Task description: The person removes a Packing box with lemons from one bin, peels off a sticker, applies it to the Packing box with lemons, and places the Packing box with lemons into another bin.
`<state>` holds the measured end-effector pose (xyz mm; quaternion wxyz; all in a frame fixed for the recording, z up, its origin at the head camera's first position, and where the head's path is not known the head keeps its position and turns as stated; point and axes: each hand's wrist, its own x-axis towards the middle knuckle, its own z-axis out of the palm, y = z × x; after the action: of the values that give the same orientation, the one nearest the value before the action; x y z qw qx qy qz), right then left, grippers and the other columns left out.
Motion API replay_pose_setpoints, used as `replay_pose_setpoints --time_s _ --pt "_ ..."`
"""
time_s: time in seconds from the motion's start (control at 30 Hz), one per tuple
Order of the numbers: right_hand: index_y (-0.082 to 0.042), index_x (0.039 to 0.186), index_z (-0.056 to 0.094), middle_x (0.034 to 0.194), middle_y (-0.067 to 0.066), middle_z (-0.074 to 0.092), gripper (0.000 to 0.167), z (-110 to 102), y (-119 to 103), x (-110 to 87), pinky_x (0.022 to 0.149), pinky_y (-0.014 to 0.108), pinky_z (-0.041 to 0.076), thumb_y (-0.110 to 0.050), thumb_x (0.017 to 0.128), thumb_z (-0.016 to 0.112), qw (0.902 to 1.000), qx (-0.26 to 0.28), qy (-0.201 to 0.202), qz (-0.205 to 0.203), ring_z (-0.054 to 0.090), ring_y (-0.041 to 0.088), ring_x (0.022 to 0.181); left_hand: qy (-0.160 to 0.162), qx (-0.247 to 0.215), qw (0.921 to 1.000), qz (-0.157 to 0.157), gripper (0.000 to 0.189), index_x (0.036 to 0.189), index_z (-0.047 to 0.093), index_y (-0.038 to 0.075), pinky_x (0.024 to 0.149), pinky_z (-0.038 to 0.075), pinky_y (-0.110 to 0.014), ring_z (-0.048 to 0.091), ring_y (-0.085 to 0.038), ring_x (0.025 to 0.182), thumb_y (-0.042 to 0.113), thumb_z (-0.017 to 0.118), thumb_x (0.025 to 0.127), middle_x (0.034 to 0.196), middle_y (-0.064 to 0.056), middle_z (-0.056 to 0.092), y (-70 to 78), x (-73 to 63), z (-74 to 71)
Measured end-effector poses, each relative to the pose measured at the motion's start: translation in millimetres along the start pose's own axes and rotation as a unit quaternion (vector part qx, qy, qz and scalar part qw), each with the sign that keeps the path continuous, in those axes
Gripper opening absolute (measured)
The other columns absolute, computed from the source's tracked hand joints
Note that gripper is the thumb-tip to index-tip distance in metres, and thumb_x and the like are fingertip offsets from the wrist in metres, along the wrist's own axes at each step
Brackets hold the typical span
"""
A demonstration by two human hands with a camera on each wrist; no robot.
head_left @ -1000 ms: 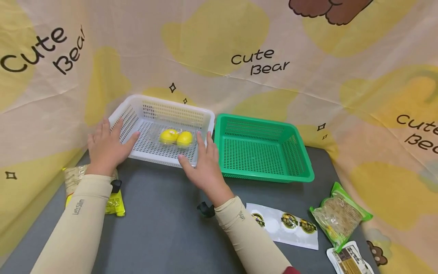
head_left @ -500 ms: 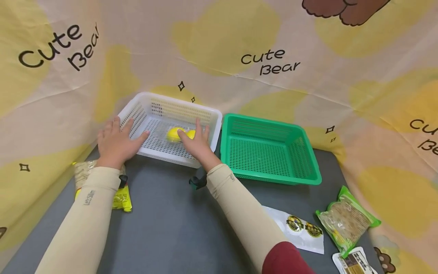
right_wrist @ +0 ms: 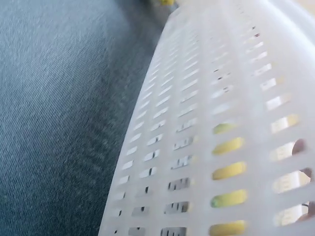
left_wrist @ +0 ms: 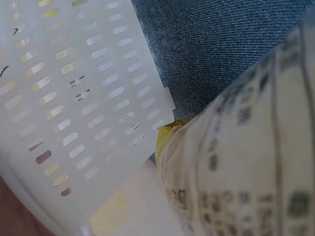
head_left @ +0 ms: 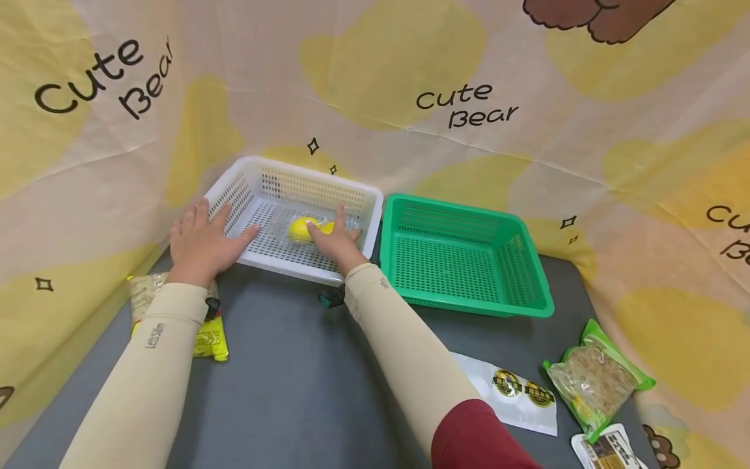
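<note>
A white plastic basket (head_left: 281, 268) stands at the back left of the grey table. Inside, a clear plastic pack holds two yellow fruits (head_left: 301, 229), one of them partly hidden by my right hand (head_left: 335, 246). That hand reaches over the front rim, thumb and fingers spread over the pack; a firm hold cannot be made out. My left hand (head_left: 202, 244) lies with spread fingers at the basket's left rim, its thumb pointing inward. Both wrist views look at the basket's slotted wall, seen as white plastic (left_wrist: 93, 98) on the left and white plastic (right_wrist: 197, 123) on the right.
Close on the right stands a green basket (head_left: 469, 309). A yellow-and-beige bag (head_left: 211, 339) lies under my left forearm. At the right are a white labelled packet (head_left: 527, 413), a green-edged bag (head_left: 594, 381) and a small pouch (head_left: 609, 449). Printed cloth (head_left: 363, 78) hangs behind.
My right hand has moved from the white basket's right front rim inward over the fruit pack and lowered slightly. My left hand stays at the left rim. The view has shifted slightly.
</note>
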<state>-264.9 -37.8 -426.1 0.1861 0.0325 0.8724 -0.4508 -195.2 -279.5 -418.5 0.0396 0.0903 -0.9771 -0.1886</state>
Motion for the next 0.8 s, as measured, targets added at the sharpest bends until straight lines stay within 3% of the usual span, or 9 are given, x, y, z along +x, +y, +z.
replay_pose_setpoints --time_s 0.23,0.43,0.63,0.8 --pt "-0.041 0.169 -0.008 0.172 0.032 -0.008 0.081 4 -3 6.4 0.121 0.068 0.022 -0.061 0.109 0.042 0.9983 -0.058 0.01 0.005 -0.001 0.049 0.159 -0.002 0.003 1.0 -0.002 0.107 0.169 0.019 0.007 0.119 -0.001 -0.074 -0.004 -0.052 0.158 0.084 0.033 0.096 0.172 -0.032 -0.002 -1.1 1.8 2.6" --pt "-0.039 0.17 -0.005 0.172 0.03 0.006 0.075 4 -9 5.2 0.121 0.065 0.027 -0.058 0.111 0.037 0.9955 -0.092 0.019 0.01 0.019 0.053 0.155 -0.002 0.001 1.0 -0.001 0.109 0.169 0.017 0.007 0.119 -0.003 -0.074 -0.003 -0.053 0.158 0.086 0.032 0.095 0.172 -0.032 -0.003 0.6 3.3 1.2" --pt "-0.04 0.171 -0.001 0.173 0.025 0.004 0.071 5 -7 10.9 0.117 0.058 0.035 -0.052 0.112 0.039 0.9964 -0.08 0.025 0.013 0.029 0.051 0.151 -0.009 0.001 0.9999 -0.007 0.111 0.17 0.014 0.008 0.119 -0.005 -0.074 -0.005 -0.053 0.158 0.087 0.032 0.094 0.172 -0.031 -0.004 0.7 4.7 1.0" --pt "-0.035 0.172 0.008 0.174 0.024 0.003 0.066 5 -3 13.0 0.117 0.051 0.039 -0.041 0.114 0.04 0.9975 -0.046 0.053 -0.009 0.032 0.043 0.153 -0.01 0.002 0.9999 -0.01 0.111 0.17 0.012 0.008 0.119 -0.003 -0.074 -0.005 -0.053 0.157 0.086 0.031 0.094 0.172 -0.032 -0.003 1.4 3.0 0.7"
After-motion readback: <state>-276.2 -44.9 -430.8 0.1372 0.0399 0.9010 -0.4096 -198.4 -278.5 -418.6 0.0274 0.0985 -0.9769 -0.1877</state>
